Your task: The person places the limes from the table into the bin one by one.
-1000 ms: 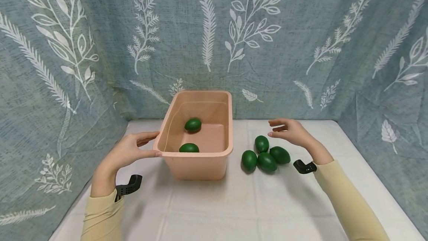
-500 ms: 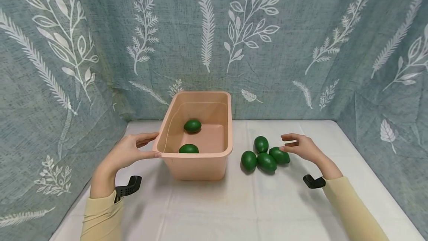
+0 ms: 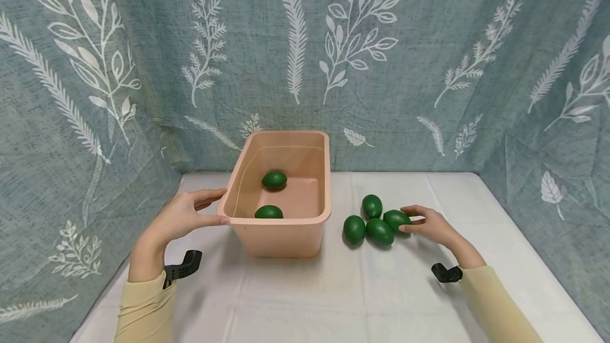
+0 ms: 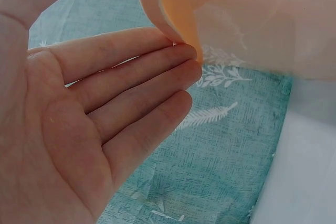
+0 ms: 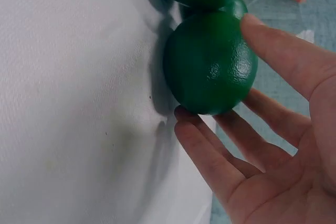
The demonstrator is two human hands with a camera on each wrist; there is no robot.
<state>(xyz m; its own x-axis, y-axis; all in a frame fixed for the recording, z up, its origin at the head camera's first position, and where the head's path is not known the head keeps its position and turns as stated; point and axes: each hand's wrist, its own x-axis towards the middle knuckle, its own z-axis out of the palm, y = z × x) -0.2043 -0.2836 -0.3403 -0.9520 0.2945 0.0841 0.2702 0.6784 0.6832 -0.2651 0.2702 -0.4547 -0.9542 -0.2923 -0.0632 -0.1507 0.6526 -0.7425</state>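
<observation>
In the head view, a peach-coloured plastic bin (image 3: 281, 240) stands left of the middle with two green limes in it, one at the back (image 3: 274, 179) and one near the front wall (image 3: 269, 212). My left hand (image 3: 180, 217) touches the bin's left rim with fairly straight fingers, the thumb near its front corner. Several limes lie clustered right of the bin. At the rightmost lime (image 3: 396, 221) is my right hand (image 3: 431, 226). In the right wrist view, its thumb touches that lime (image 5: 210, 64) on one side and spread fingers lie along the other; the lime rests on the table.
Beside the rightmost lime lie a front lime (image 3: 380, 232), a left lime (image 3: 354, 229) and a back lime (image 3: 372, 206), close together. A white cloth (image 3: 295, 300) covers the table. Patterned blue-green fabric (image 3: 419, 68) hangs behind and at both sides.
My right hand has moved right, then down and toward me, from above the cluster to the rightmost lime. The left hand and the bin stay in place.
</observation>
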